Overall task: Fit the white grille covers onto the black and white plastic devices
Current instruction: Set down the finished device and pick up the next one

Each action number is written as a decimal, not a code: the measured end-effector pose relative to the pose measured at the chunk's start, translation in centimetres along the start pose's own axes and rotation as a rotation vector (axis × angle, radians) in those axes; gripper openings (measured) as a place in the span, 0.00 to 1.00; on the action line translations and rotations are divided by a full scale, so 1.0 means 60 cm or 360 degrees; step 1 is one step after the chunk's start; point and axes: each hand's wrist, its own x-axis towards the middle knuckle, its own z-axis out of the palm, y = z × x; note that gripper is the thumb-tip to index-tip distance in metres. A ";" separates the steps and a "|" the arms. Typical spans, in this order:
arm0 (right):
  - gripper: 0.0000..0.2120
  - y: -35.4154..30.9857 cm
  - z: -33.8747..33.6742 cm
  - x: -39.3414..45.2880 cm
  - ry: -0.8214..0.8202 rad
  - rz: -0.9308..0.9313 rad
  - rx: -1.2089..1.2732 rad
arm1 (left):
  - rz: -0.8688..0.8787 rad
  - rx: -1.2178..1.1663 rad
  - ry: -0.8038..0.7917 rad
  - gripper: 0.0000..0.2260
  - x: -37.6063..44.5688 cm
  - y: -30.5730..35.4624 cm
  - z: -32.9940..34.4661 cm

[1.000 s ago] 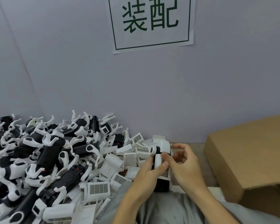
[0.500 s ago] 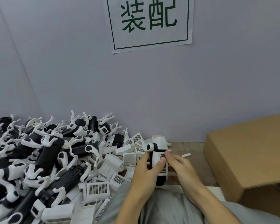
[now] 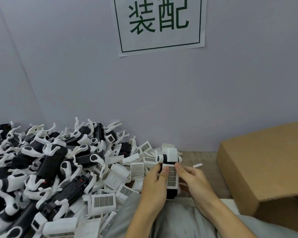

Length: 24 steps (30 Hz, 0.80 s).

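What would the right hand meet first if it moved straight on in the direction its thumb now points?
The right hand already has its thumb on the white grille cover; further along, probably the left hand, though depth is unclear.

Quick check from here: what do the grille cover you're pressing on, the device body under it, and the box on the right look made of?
Grille cover: looks like matte white moulded plastic, with a fine regular mesh of openings. Device body: seemingly black hard plastic with a slight sheen, joined to white plastic parts at the top. Box: brown cardboard, dull surface, with a folded flap and a raw edge visible.
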 end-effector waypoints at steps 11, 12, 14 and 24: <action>0.09 0.011 -0.002 0.006 0.0108 -0.0201 -0.0229 | -0.0019 -0.0052 0.0073 0.10 -0.003 0.012 -0.004; 0.07 0.013 -0.003 0.008 0.0136 -0.0209 -0.0287 | -0.0020 -0.0039 0.0084 0.11 -0.003 0.013 -0.004; 0.06 0.014 -0.003 0.009 0.0174 -0.0229 -0.0377 | -0.0005 -0.0012 0.0102 0.12 -0.004 0.014 -0.004; 0.11 0.014 0.005 0.004 -0.0128 -0.0100 -0.0235 | -0.0085 -0.0114 0.0243 0.10 -0.008 0.020 -0.005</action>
